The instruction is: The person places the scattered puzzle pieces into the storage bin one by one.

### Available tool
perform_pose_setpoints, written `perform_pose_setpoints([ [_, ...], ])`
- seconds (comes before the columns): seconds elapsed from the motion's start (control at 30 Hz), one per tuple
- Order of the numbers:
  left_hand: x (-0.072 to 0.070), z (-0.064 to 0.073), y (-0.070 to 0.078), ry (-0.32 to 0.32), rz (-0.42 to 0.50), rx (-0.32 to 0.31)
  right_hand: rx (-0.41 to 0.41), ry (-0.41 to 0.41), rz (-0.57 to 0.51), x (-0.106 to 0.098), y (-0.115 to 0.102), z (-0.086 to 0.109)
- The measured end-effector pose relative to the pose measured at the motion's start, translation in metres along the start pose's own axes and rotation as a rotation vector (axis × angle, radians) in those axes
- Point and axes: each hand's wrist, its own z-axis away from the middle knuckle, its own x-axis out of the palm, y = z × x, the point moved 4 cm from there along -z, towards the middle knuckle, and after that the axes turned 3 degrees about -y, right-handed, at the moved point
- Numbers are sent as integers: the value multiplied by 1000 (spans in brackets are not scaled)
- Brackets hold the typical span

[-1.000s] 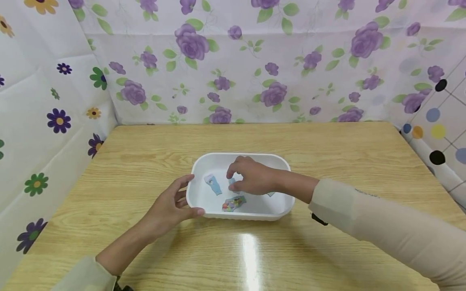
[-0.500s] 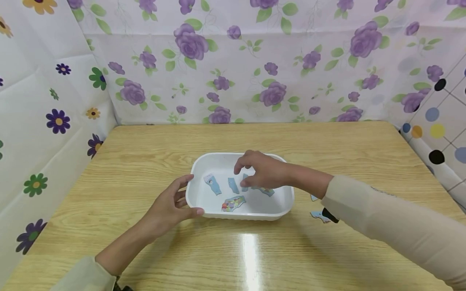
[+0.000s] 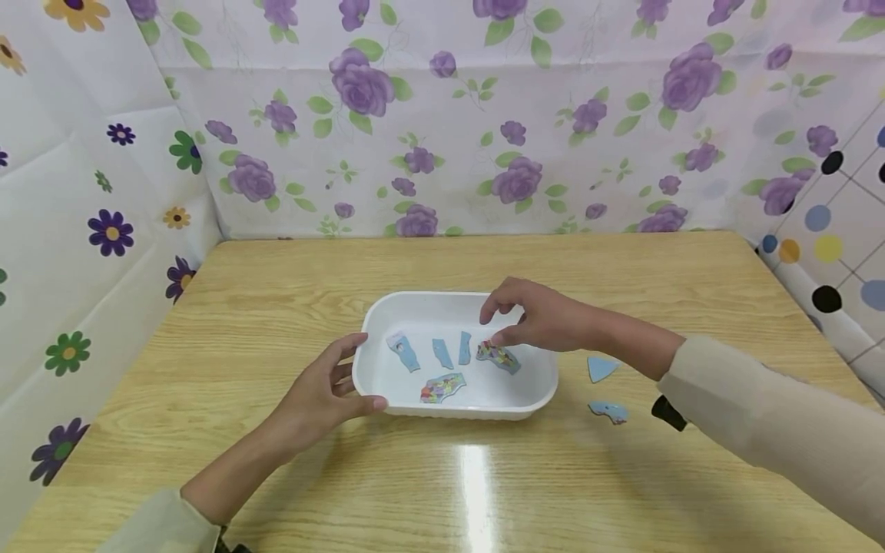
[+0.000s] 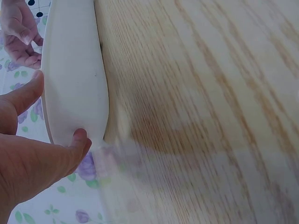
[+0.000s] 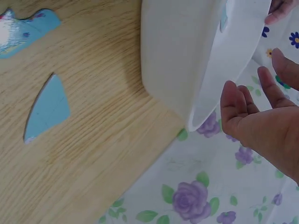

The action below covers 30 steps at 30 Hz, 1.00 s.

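A white plastic basin (image 3: 456, 412) stands mid-table. My left hand (image 3: 325, 392) grips its left end, thumb on the front rim and fingers round the side. Inside lie several flat, irregular puzzle pieces: a light blue one (image 3: 404, 352) at left, two narrow blue ones near the middle, a multicoloured piece (image 3: 444, 388) in front and another multicoloured piece (image 3: 503, 359) at right. My right hand (image 3: 546, 315) hovers over the basin's right side, fingers loosely bent. In the right wrist view nothing lies between thumb and fingers.
On the wooden table (image 3: 290, 292), right of the basin, lie a blue triangular piece (image 3: 601, 369) and a wavy-edged blue piece (image 3: 608, 412). A floral sheet (image 3: 442, 153) hangs along the back edge, with patterned sheets at both sides.
My right hand has drawn rightward and up across the basin, empty, uncovering the narrow pieces, the right multicoloured piece and the two pieces on the table. My left hand stays put.
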Motion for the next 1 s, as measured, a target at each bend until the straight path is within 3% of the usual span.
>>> perform_pose_setpoints([
  [0.43,0,0,0,6,-6,-4,9,87,-41,-26,13,23],
  [1.0,0,2,3,-7,-17,9,64,161,29,-54,58,70],
])
